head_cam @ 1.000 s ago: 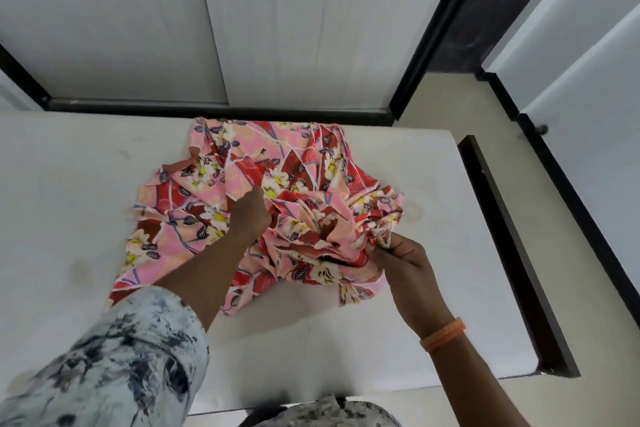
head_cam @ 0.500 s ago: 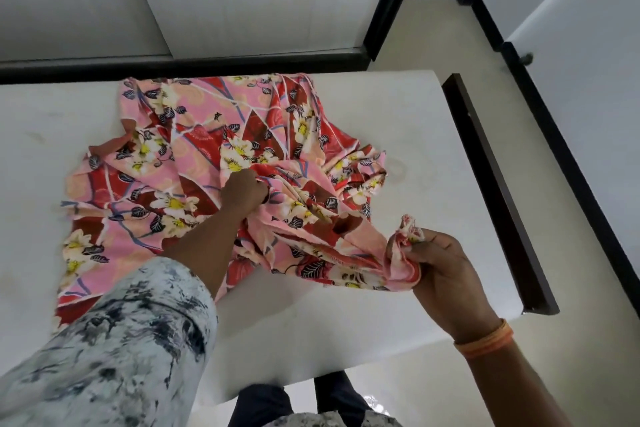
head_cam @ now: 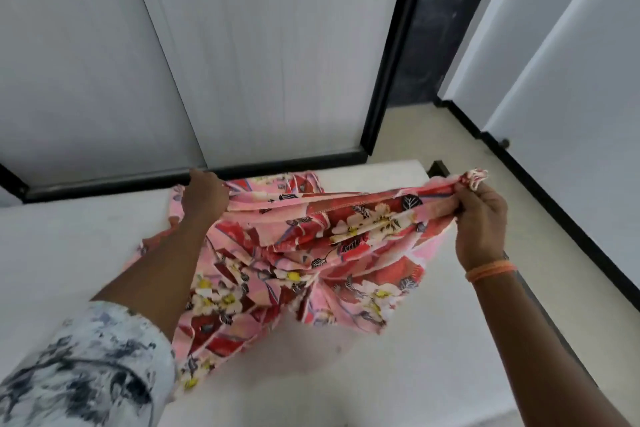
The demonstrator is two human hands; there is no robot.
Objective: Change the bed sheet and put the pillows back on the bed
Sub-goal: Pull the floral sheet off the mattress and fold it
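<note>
1. Bed sheet (head_cam: 311,253), pink and red with white and yellow flowers, hangs bunched between my two hands above the bare white mattress (head_cam: 69,253), its lower folds drooping down to the mattress surface.
2. My left hand (head_cam: 204,198) is at the far edge of the bed, fingers curled into the cloth, gripping the sheet's left end; the back of the hand faces me, so I cannot see the fingertips.
3. My right hand (head_cam: 481,218) is raised near the right side of the bed, with fingers (head_cam: 460,198) and thumb pinching a gathered hem; a small tuft of fabric sticks out above the grip.
4. Between the two hands a stitched hem runs roughly level and fairly taut.
5. An orange band (head_cam: 490,270) sits on my right wrist, and a white sleeve (head_cam: 79,367) with dark blotches covers my left upper arm.
6. Beyond the bed I see pale wall panels (head_cam: 242,45) with black trim (head_cam: 391,62); a dark bed frame edge (head_cam: 437,168) shows at the mattress's far right corner, with beige floor (head_cam: 450,135) beside it.
</note>
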